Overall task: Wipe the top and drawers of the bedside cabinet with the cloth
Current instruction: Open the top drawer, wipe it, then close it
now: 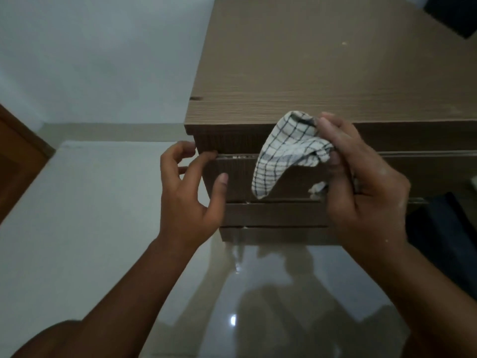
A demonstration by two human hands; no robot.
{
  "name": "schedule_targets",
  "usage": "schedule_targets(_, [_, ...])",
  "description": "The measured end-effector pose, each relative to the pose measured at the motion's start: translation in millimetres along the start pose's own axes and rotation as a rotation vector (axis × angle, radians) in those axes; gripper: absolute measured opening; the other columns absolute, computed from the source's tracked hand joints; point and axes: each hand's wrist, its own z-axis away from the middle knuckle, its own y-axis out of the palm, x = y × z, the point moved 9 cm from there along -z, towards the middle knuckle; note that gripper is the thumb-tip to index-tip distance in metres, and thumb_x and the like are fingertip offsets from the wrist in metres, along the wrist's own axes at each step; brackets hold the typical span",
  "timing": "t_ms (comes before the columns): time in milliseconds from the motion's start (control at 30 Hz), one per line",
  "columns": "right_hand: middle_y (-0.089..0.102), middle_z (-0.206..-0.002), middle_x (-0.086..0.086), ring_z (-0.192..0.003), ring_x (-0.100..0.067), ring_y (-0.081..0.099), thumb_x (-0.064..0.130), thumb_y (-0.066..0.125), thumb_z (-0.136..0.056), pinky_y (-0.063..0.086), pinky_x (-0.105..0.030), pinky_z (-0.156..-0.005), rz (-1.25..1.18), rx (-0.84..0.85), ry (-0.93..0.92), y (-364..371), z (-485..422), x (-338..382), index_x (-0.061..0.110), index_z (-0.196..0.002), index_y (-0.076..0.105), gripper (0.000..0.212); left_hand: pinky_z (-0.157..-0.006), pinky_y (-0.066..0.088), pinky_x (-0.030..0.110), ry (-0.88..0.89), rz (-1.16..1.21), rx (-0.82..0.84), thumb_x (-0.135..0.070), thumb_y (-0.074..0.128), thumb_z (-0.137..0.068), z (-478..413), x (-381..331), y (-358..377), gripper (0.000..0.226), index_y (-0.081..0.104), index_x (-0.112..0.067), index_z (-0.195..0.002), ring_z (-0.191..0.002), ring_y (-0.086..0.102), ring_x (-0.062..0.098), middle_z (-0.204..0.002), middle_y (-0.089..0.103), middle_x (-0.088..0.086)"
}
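Note:
A brown wood-grain bedside cabinet [322, 73] fills the upper right, seen from above, with its drawer fronts [240, 177] facing me. My right hand [361, 182] grips a white cloth with dark checks [286, 153], which hangs bunched in front of the upper drawers. My left hand [191, 192] is at the cabinet's left front corner, fingers spread. Its fingertips touch the gap above a drawer front and its thumb rests on that front. The drawers look closed.
Glossy pale floor tiles [258, 293] lie below the cabinet. A white wall [90, 60] stands to the left, with a brown door edge [15, 161] at the far left. Dark objects sit at the top right corner [454, 14] and beside the cabinet at right [444, 233].

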Motion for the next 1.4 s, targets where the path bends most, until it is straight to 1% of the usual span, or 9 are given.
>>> schedule_targets(67, [0.057, -0.140, -0.014, -0.134, -0.017, 0.054, -0.002, 0.049, -0.101, 0.047, -0.037, -0.110, 0.000, -0.034, -0.011, -3, 2, 0, -0.003, -0.135, 0.054, 0.034, -0.100, 0.037, 0.009, 0.013, 0.032, -0.025, -0.023, 0.065, -0.092, 4, -3, -2, 0.035, 0.067, 0.000, -0.118, -0.121, 0.045, 0.014, -0.123, 0.049, 0.021])
schedule_targets(233, [0.058, -0.140, -0.012, -0.135, -0.017, 0.052, 0.000, 0.049, -0.101, 0.043, -0.036, -0.114, 0.024, -0.090, -0.008, -11, 3, 5, 0.000, -0.136, 0.056, 0.035, -0.096, 0.054, 0.033, 0.077, 0.124, -0.094, -0.013, 0.061, -0.094, 30, -14, -16, 0.028, 0.067, 0.005, -0.114, -0.118, 0.057, 0.019, -0.121, 0.060, 0.019])
schedule_targets(367, [0.058, -0.140, -0.011, -0.135, -0.012, 0.052, 0.002, 0.050, -0.101, 0.040, -0.026, -0.114, 0.033, -0.094, 0.024, 0, 8, 20, 0.002, -0.135, 0.058, 0.035, -0.092, 0.059, 0.048, 0.124, 0.157, -0.149, 0.000, 0.059, -0.096, 49, -20, -26, 0.034, 0.060, 0.012, -0.128, -0.124, 0.064, 0.028, -0.131, 0.064, 0.020])
schedule_targets(467, [0.056, -0.144, -0.009, -0.136, -0.016, 0.052, 0.001, 0.052, -0.099, 0.045, -0.036, -0.112, 0.028, -0.041, 0.045, 32, 16, 42, 0.005, -0.138, 0.057, 0.039, -0.093, 0.059, 0.040, 0.067, 0.141, -0.165, 0.002, 0.056, -0.096, 53, -13, -25, 0.039, 0.055, 0.013, -0.133, -0.119, 0.067, 0.031, -0.132, 0.063, 0.025])
schedule_targets(567, [0.051, -0.149, -0.005, -0.139, -0.026, 0.047, 0.011, 0.047, -0.094, 0.039, -0.053, -0.115, 0.173, 0.172, 0.023, 89, 21, 68, 0.017, -0.146, 0.048, 0.052, -0.071, 0.057, 0.037, -0.040, 0.150, -0.167, 0.002, 0.054, -0.088, 59, 2, -22, 0.022, 0.071, 0.009, -0.100, -0.084, 0.071, 0.031, -0.096, 0.073, 0.021])
schedule_targets(667, [0.057, -0.143, 0.002, -0.132, -0.022, 0.051, 0.031, 0.047, -0.097, 0.024, -0.051, -0.120, 0.411, 0.318, -0.001, 129, 32, 71, 0.027, -0.147, 0.044, 0.051, -0.062, 0.051, 0.038, -0.135, 0.171, -0.147, -0.005, 0.060, -0.091, 61, 9, -20, 0.012, 0.069, 0.003, -0.089, -0.068, 0.065, 0.030, -0.077, 0.069, 0.013])
schedule_targets(867, [0.068, -0.109, 0.002, -0.099, -0.020, 0.058, 0.033, 0.056, -0.094, 0.036, -0.035, -0.092, 0.490, 0.176, -0.046, 116, 38, 54, 0.019, -0.116, 0.067, 0.028, -0.079, 0.052, 0.021, -0.075, 0.147, -0.166, -0.008, 0.058, -0.097, 59, -8, -18, 0.025, 0.066, 0.008, -0.115, -0.084, 0.066, 0.020, -0.097, 0.070, 0.016])
schedule_targets(1167, [0.070, -0.103, -0.006, -0.089, -0.030, 0.060, 0.017, 0.050, -0.097, 0.039, -0.040, -0.083, 0.523, 0.047, -0.121, 48, 44, 11, 0.010, -0.103, 0.069, 0.022, -0.108, 0.050, 0.035, 0.059, 0.163, -0.214, 0.000, 0.054, -0.099, 56, -17, -23, 0.036, 0.053, 0.016, -0.132, -0.129, 0.060, 0.034, -0.139, 0.055, 0.030])
schedule_targets(1400, [0.071, -0.099, -0.006, -0.087, -0.028, 0.062, 0.016, 0.042, -0.100, 0.042, -0.040, -0.080, 0.547, -0.017, -0.153, -32, 48, -41, 0.006, -0.097, 0.072, 0.031, -0.109, 0.047, 0.026, 0.052, 0.169, -0.257, -0.005, 0.053, -0.102, 59, -17, -26, 0.031, 0.058, 0.005, -0.132, -0.128, 0.060, 0.030, -0.138, 0.056, 0.025])
